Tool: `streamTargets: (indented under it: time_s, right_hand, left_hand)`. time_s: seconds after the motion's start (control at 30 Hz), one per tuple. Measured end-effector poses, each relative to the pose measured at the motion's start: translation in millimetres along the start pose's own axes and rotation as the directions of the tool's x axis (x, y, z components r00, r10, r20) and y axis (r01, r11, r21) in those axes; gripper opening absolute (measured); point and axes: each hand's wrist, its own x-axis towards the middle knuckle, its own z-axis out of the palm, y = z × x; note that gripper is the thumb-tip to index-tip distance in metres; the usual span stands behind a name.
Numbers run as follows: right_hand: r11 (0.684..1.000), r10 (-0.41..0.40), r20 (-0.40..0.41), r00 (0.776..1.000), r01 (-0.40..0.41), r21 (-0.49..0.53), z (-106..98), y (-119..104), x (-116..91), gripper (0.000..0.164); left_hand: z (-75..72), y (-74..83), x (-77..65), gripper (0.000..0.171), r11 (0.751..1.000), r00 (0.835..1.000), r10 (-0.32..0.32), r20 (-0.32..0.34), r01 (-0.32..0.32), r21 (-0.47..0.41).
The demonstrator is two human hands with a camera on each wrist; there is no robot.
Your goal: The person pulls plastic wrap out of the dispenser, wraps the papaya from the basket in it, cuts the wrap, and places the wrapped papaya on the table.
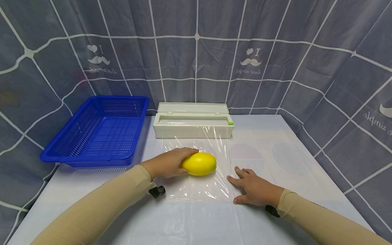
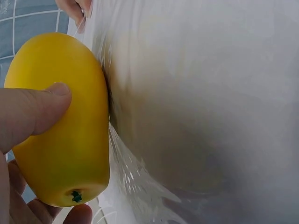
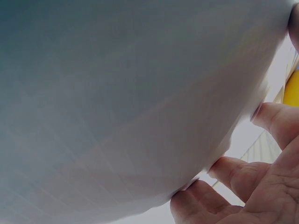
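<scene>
A smooth yellow fruit, shaped like a mango, lies on a sheet of clear plastic wrap. My left hand grips it from the left. In the left wrist view, the thumb presses one side of the fruit, whose end has a small green stem mark. The wrap runs forward from a white cling film dispenser with its lid up. My right hand rests with spread fingers by the wrap's right edge; in the right wrist view, its fingertips touch the white surface.
A blue plastic basket stands at the left of the white-covered table. Grey curtain with white lines surrounds the back and sides. A small green piece sits on the dispenser's right end.
</scene>
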Motion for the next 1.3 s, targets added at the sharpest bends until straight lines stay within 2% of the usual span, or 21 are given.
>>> streamTargets:
  time_s: [0.6, 1.3]
  right_hand:
    - [1.000, 0.016, 0.001, 1.000, -0.016, -0.009, 2.6, 2.7, 1.3, 0.086]
    - [1.000, 0.030, 0.015, 0.999, -0.030, -0.002, 1.1, 1.4, 0.7, 0.087]
  left_hand:
    - [1.9, -5.1, -2.0, 0.079, 1.000, 1.000, 0.006, -0.011, -0.006, 0.021]
    - [-0.2, -7.4, -4.8, 0.082, 1.000, 0.999, -0.024, 0.023, 0.025, -0.008]
